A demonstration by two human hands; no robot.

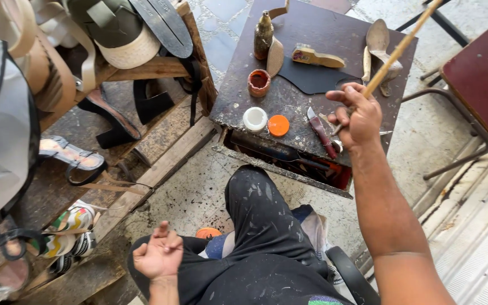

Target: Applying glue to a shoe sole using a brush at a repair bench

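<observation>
Right hand (360, 116): raised over the near right part of the tabletop (312, 34), fingers clenched around the lower end of a long wooden stick (401, 46) that slants up and away to the upper right, out of the picture.

Left hand (159, 255): low beside the left knee, palm up, fingers loosely curled and grasping nothing that shows.

Tabletop: small, dark, stained, standing in front of the person's knees (an open compartment under its near edge holds tools too dim to tell).

On it, near edge: white lid (255, 118) and orange lid (278, 125) just beside each other; red-handled knife (320, 133) close to the right hand.

Middle: small pot with red inside (258, 82); black leather piece (314, 76); a wooden block (317, 57) at its far edge.

Far side: brownish bottle (264, 35); pale shoe soles (378, 40) at the right.

Left of the person: wooden shelves with sandals (74, 158) and shoe parts.

Right: red-seated metal chair (478, 79), well apart from the tabletop.

Legs: dark paint-flecked trousers (261, 226).
</observation>
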